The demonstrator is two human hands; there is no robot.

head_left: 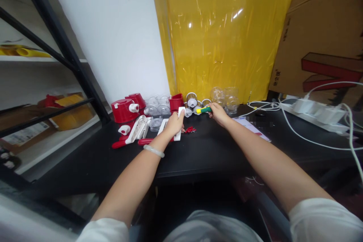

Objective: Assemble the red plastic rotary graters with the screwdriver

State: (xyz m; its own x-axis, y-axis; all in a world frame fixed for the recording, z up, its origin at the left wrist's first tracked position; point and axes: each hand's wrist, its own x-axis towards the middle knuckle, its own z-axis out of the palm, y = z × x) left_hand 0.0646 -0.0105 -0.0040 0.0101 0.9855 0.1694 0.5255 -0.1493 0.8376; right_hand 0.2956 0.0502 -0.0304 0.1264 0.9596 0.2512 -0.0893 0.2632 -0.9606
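on the desk (204,159), the tablet (255,130) lies right of the tool (204,110), power strip (314,115) farther right, cardboard box (326,34) behind.

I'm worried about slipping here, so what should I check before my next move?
1. Right-hand grip on the green-and-yellow screwdriver: ok, closed round it.
2. Left-hand grip on the white part: ok, holding it.
3. Screwdriver tip seated: cannot tell, too small to see.
4. Small red pieces well away from the hands: not ok, they lie right beside the left.
5. White cables off the right hand: ok, they lie apart from it.
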